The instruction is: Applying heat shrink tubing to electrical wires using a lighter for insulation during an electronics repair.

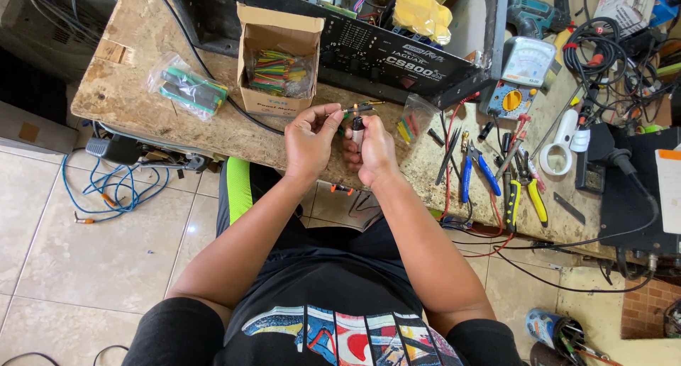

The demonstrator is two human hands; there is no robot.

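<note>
Electronics repair workshop: pliers (526,189), multimeter (521,79)

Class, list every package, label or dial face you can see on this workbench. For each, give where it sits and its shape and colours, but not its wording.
Cardboard box: bench middle, open, brown, holding coloured tubes.
Plastic bag: bench left, clear, green and black pieces inside.
Small bag: right of the hands, clear, coloured pieces.
Meter: bench right, pale dial face, blue body, yellow knob.
White box: top right corner, red print.

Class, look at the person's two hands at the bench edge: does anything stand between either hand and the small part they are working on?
Nothing visible does. The left hand pinches the small part by its wire end, and the right hand holds a lighter with its flame just under it. The cardboard box stands behind, apart.
</note>
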